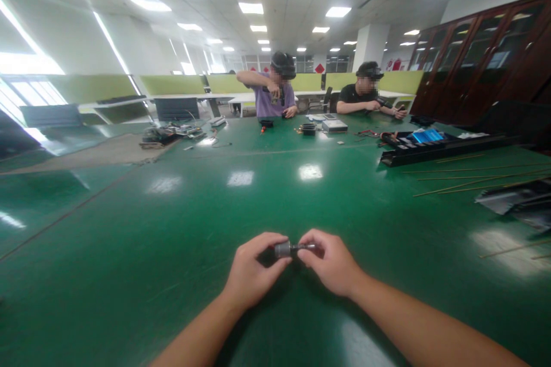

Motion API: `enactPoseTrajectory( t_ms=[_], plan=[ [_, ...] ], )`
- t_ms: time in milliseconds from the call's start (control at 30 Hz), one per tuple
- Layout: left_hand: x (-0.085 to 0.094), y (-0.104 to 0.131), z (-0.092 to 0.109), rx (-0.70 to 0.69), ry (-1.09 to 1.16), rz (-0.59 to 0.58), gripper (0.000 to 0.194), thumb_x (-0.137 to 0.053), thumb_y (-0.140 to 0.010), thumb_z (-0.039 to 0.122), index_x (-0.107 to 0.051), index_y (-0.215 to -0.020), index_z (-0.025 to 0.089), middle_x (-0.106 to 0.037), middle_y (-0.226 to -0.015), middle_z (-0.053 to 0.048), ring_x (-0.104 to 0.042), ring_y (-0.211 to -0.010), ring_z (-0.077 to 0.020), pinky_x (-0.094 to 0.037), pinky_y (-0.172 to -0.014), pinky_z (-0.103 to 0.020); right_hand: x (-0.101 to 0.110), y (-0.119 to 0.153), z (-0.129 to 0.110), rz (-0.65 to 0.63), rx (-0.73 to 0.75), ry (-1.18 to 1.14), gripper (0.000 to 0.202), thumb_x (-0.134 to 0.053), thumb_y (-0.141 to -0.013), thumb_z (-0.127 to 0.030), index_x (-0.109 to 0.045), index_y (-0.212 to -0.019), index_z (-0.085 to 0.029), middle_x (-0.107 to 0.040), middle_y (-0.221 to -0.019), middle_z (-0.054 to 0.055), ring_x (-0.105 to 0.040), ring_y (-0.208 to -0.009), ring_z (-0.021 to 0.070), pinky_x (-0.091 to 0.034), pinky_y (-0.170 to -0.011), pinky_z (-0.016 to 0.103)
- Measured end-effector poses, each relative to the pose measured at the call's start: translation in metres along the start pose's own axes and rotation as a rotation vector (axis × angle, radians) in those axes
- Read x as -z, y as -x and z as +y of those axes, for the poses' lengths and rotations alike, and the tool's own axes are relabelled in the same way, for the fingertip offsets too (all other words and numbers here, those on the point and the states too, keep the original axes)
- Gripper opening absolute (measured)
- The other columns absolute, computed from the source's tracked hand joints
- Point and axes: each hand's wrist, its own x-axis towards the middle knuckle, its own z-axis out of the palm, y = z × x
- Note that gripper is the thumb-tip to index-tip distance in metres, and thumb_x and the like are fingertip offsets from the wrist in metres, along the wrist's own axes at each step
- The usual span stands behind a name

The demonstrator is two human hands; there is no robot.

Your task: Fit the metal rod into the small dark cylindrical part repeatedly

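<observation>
Near the front of the green table, a small grey metal cylinder (283, 249) lies between the thumb and fingers of my left hand (257, 266). From its right end a thin dark metal shaft (297, 247) runs sideways into the pinch of my right hand (330, 261). Both hands are closed on this piece, held roughly level with fingertips a short way apart. The piece is too small and blurred to tell its exact kind. Part of the shaft is hidden by my right fingers.
Across the green table (206, 200) sit a person in purple (271, 100) and a person in black (350, 97). Electronic parts (166, 133) lie at the far left. A black metal channel (439, 149), thin rods (456, 188) and dark metal parts (516, 200) lie right.
</observation>
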Motion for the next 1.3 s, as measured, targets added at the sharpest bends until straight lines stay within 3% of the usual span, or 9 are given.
enactPoseTrajectory(
  t_ms=[1300],
  plan=[
    [0.0003,0.0003,-0.0016,0.036,0.007,0.031,0.024,-0.074,-0.076,0.024,-0.071,-0.1,0.022,-0.073,-0.097,-0.005,-0.069,-0.088,-0.0215,-0.055,-0.084,-0.034,0.0005,-0.0005,0.0028,0.025,-0.004,-0.05,0.008,-0.06,-0.085,-0.023,-0.064,-0.089,-0.018,-0.065,-0.072,-0.001,-0.061,-0.065,0.0146,-0.046,-0.062,0.024]
  ],
)
